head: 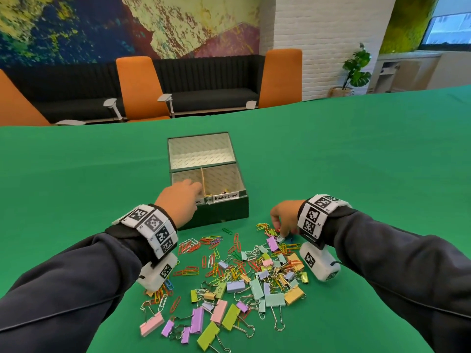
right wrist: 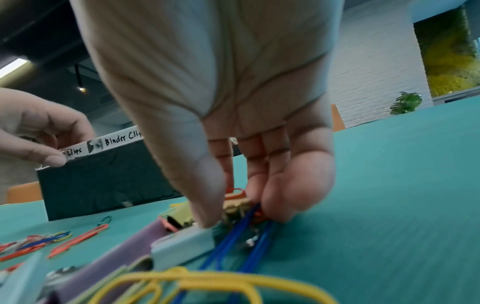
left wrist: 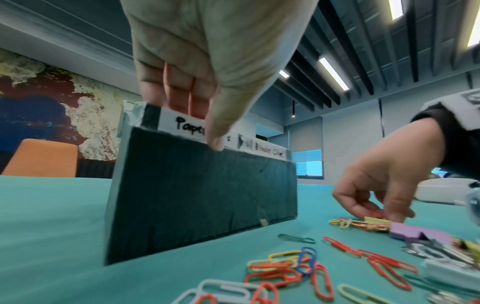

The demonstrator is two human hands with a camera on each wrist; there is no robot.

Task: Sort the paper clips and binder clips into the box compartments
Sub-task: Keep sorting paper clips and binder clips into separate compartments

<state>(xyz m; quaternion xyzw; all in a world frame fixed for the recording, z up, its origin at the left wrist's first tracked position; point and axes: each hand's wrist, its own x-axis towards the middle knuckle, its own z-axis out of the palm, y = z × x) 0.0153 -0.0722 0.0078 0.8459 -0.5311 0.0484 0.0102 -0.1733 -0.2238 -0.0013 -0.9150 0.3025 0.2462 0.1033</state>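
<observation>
A dark green box [head: 221, 212] stands mid-table with labelled front compartments: paper clips on the left, "Binder Clips" [head: 225, 197] on the right. My left hand [head: 193, 186] reaches over the front-left compartment. In the left wrist view a red paper clip [left wrist: 192, 88] shows between its fingers, and the thumb [left wrist: 215, 142] rests on the label. My right hand [head: 280, 234] is down at the far right of the mixed clip pile [head: 254, 276]. Its thumb and fingers pinch a small tan binder clip [right wrist: 236, 205] beside blue paper clips [right wrist: 233, 232].
The box's large rear compartment [head: 201, 151] looks empty, and a few clips lie in the front-right one [head: 219, 192]. Loose paper clips [head: 193, 244] lie just in front of the box. Green cloth covers the table; orange chairs [head: 140, 85] stand beyond the far edge.
</observation>
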